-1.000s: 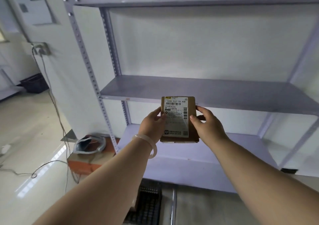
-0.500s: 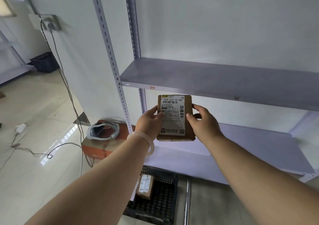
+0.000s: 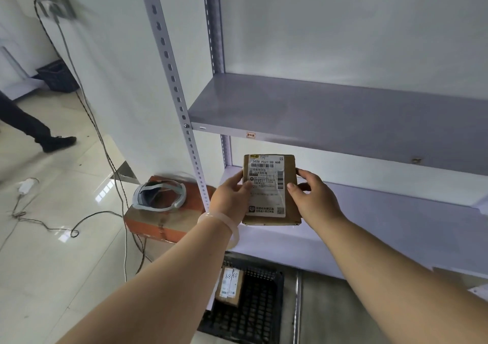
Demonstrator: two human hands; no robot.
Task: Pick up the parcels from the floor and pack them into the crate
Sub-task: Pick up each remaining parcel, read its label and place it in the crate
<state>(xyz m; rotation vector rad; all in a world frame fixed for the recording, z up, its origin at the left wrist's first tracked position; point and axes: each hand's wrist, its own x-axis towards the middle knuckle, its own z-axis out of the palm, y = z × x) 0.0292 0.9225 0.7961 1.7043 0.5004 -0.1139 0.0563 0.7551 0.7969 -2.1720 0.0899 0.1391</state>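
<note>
I hold a small brown cardboard parcel point(image 3: 290, 185) with a white shipping label upright in front of me. My left hand point(image 3: 231, 198) grips its left edge and my right hand point(image 3: 311, 198) grips its right edge. Below, on the floor, stands a black mesh crate point(image 3: 260, 314). Inside it lies another small brown parcel point(image 3: 229, 287) with a white label, at the crate's left side. My left forearm hides part of the crate's left rim.
A grey metal shelf rack point(image 3: 330, 111) stands straight ahead, its upright post point(image 3: 179, 98) just left of my hands. An orange-brown box point(image 3: 158, 224) with a white headset point(image 3: 158, 194) sits on the floor. Cables point(image 3: 87, 219) trail left. A person's leg point(image 3: 39, 132) is at far left.
My view has tilted down and moved closer, so the crate and the parcel in it show more fully. Both hands still hold the parcel. A person's leg has entered at the left.
</note>
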